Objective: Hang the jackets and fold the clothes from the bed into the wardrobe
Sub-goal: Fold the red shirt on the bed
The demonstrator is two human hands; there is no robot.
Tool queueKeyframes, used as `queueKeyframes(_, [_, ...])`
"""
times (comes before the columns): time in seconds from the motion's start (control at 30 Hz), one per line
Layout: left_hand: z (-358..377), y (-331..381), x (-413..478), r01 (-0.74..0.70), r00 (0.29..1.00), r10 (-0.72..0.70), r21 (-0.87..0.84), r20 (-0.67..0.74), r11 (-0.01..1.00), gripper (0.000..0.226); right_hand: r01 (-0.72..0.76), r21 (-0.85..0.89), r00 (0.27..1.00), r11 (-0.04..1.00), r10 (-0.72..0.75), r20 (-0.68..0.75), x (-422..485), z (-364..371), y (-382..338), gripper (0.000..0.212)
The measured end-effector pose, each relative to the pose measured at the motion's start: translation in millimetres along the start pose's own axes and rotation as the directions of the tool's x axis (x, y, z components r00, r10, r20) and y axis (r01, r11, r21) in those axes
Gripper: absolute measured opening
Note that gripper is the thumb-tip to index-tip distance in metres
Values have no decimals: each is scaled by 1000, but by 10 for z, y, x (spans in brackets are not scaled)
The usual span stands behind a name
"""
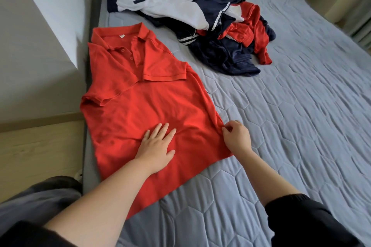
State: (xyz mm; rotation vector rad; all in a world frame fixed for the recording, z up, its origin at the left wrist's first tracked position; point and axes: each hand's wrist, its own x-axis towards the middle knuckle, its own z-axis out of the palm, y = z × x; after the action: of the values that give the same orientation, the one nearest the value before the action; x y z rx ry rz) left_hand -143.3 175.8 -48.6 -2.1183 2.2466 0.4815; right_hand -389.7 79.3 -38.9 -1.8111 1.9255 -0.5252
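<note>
A red polo (140,106) lies spread front-up on the bed (281,126), along its left edge, collar toward the far end. A small white tag shows inside the collar; no writing on it can be read. The knit looks like fine piqué cotton, with a ribbed collar, three red buttons on the placket, and hemmed short sleeves; the right sleeve is folded in over the chest. The left hand (157,145) rests flat on the lower front, fingers straight and slightly spread. The right hand (236,136) pinches the polo's right side edge near the hem between curled fingers and thumb. The bed cover is grey-blue, quilted in a hexagon stitch. Farther up the bed sits a rumpled pile (200,26) of white, navy and red clothes, some with white stripes, one piece navy and velvety.
</note>
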Motion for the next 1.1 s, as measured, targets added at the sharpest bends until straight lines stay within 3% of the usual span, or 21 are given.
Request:
queueKeyframes(0.07, [25, -39, -21, 8, 1000, -8, -14, 2, 1000, 69, -94, 179, 994, 979, 103, -41, 81, -90, 7, 12])
queueKeyframes(0.13, [64, -74, -52, 18, 1000, -18, -14, 4, 1000, 68, -269, 353, 955, 896, 295, -21, 198, -221, 38, 25])
queueKeyframes(0.2, [96, -82, -72, 20, 1000, -20, 2, 0, 1000, 67, -357, 252, 934, 899, 351, 73, 303, -312, 69, 29])
queueKeyframes(0.3, [144, -99, -90, 26, 999, -25, 14, -24, 1000, 67, -264, -88, 938, 960, 277, 208, 432, -344, 57, 29])
queueKeyframes(0.4, [182, -145, -136, 31, 999, -30, 29, -35, 999, 66, -277, -79, 934, 958, 288, 213, 535, -380, 128, 39])
queueKeyframes(0.5, [193, -154, -159, 29, 999, -28, 42, -39, 999, 66, -374, 71, 925, 925, 367, 102, 539, -407, 240, 43])
queueKeyframes(0.53, [190, -154, -158, 26, 999, -25, 43, -39, 999, 66, -362, 65, 931, 930, 358, 66, 513, -397, 246, 40])
queueKeyframes(0.63, [191, -166, -166, 14, 999, -13, 46, -40, 999, 66, -260, -182, 965, 948, 261, -18, 423, -311, 170, 21])
queueKeyframes(0.77, [154, -195, -164, -16, 999, 18, 40, -28, 999, 68, -199, -368, 979, 908, 163, -126, 351, -195, 70, 22])
queueKeyframes(0.8, [143, -204, -163, -29, 999, 29, 39, -21, 999, 68, -135, -365, 981, 921, 72, -181, 330, -177, 48, 23])
queueKeyframes(0.87, [130, -215, -165, -50, 999, 51, 45, -8, 998, 69, 139, -401, 946, 906, -241, -217, 216, -96, -10, 34])
queueKeyframes(0.93, [110, -217, -162, -63, 998, 63, 58, 5, 996, 70, 390, -482, 886, 784, -463, -36, 87, 33, 12, 46])
queueKeyframes(0.97, [89, -222, -152, -69, 998, 68, 50, 12, 996, 69, 432, -521, 890, 736, -443, 112, 31, 85, 37, 50])
queueKeyframes(1.0, [59, -230, -140, -74, 997, 73, 33, 21, 997, 69, 408, -560, 913, 721, -330, 241, -4, 130, 78, 54])
queueKeyframes(1.07, [-11, -263, -107, -81, 996, 80, 17, 26, 997, 67, 270, -611, 956, 744, -130, 264, -1, 198, 74, 56])
queueKeyframes(1.1, [-43, -281, -88, -78, 997, 77, 24, 19, 997, 66, 222, -594, 971, 773, -121, 206, -3, 234, -18, 56])
